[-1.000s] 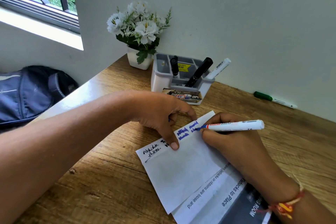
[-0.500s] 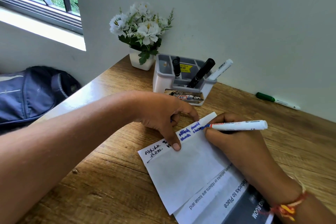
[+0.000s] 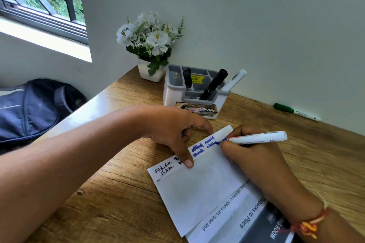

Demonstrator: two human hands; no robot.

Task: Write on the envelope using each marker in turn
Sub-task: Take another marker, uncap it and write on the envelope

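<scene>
The envelope (image 3: 199, 185) lies near the counter's front edge, pinned by the left hand (image 3: 173, 130). Black words are done; the right hand (image 3: 250, 156) grips the blue marker (image 3: 254, 138), tip on paper. The green marker (image 3: 296, 112) — by the back edge — and those in the holder (image 3: 171, 94) likely remain.

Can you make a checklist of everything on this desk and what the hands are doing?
Surface: wooden desk, bare grain showing.
Job's things: white envelope with black and blue writing along its top edge; blue marker, tip on the envelope; organizer holding three markers; green marker lying by the wall.
Clutter: printed leaflet under the envelope; flower pot.
Hands: left hand pins the envelope with a finger; right hand holds the blue marker.
Cables: nothing seen.
Surroundings: window, dark bag beside the desk.
</scene>
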